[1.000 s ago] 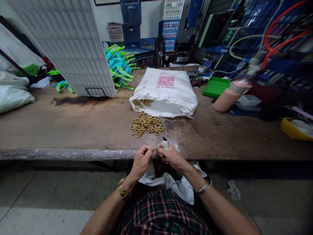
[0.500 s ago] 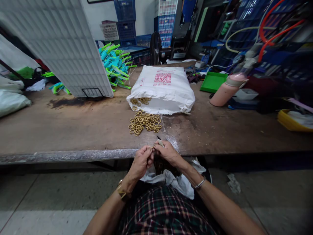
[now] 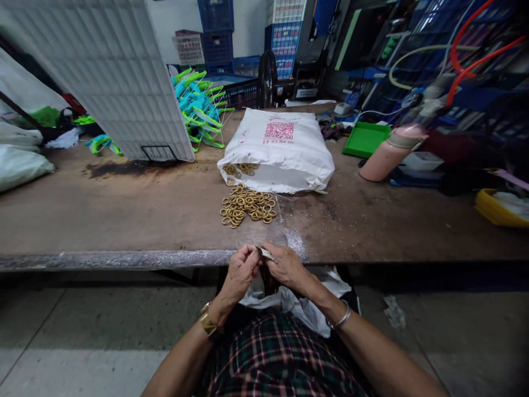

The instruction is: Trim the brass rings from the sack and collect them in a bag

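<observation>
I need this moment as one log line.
right hand: holds small tool | left hand: beside its tip | gold rings: piled before white bag

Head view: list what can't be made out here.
What the left hand may pinch: head view, hidden by that hand.
Rear end of the blade tool: head view, hidden in the right hand.
How many rings lie deep in the white bag: head view, hidden by its top.
The bag's smaller red lettering: head view, too small to read.
Right end of the yellow tray: head view, cut off by the frame edge.
</observation>
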`<move>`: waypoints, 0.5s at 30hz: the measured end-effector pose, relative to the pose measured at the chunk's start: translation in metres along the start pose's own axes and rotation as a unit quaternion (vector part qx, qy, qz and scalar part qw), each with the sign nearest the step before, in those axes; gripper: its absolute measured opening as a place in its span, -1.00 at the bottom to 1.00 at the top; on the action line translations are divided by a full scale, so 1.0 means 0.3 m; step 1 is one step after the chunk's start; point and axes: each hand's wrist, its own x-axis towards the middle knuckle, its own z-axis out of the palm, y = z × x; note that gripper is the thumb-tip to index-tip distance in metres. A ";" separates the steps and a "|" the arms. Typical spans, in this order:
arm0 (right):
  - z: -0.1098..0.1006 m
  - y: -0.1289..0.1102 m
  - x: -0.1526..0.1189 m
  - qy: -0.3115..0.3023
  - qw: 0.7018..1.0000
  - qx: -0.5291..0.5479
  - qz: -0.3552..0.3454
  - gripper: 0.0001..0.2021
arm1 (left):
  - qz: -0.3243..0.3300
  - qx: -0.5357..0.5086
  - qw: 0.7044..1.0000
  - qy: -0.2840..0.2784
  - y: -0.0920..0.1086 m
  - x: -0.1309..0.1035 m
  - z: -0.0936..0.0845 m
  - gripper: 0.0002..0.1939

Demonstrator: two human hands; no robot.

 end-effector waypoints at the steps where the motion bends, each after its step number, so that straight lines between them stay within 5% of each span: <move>1: 0.002 -0.002 -0.002 -0.006 1.000 -0.018 -0.001 -0.80 | 0.007 0.010 1.000 0.003 -0.002 0.000 -0.002 -0.66; 9: -0.017 -0.009 0.022 -0.049 0.989 -0.128 0.048 -0.75 | 0.051 0.045 0.998 0.017 -0.002 -0.028 -0.005 -0.67; 15: -0.043 0.054 0.111 0.026 0.978 -0.181 0.102 -0.74 | -0.018 -0.061 0.997 -0.048 0.037 -0.061 0.023 -0.64</move>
